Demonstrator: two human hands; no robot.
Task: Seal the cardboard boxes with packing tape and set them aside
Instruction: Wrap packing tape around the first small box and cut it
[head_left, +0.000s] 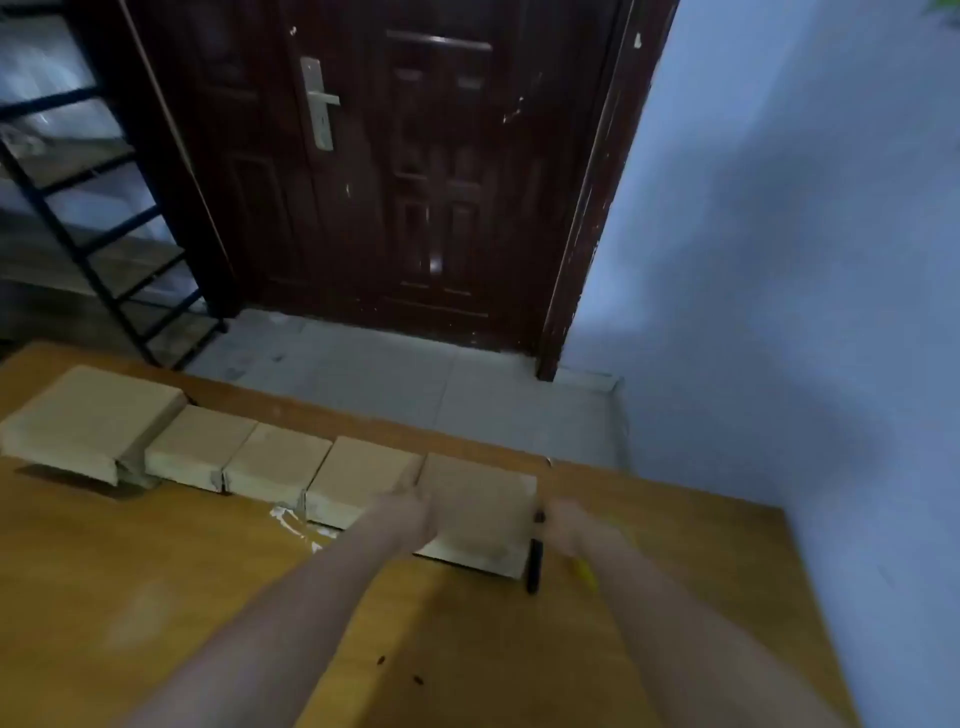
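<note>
Several flat cardboard boxes lie in a row along the far edge of a wooden table (208, 597). The rightmost box (480, 506) sits between my hands. My left hand (408, 514) grips its left edge. On the box's right edge rests my right hand (569, 525), which seems to touch it; the blur hides the fingers. A black pen-like tool (534, 566) lies beside the box's right side, next to something yellow (587, 574). The neighbouring box (358, 475) touches the held box. A larger box (88, 415) sits at the far left. No tape roll is visible.
Crumpled clear tape or film (296, 525) lies on the table in front of the row. Beyond the table are a tiled floor, a dark wooden door (395, 171), a black metal shelf rack (104, 218) at left, and a blue wall (779, 260) at right.
</note>
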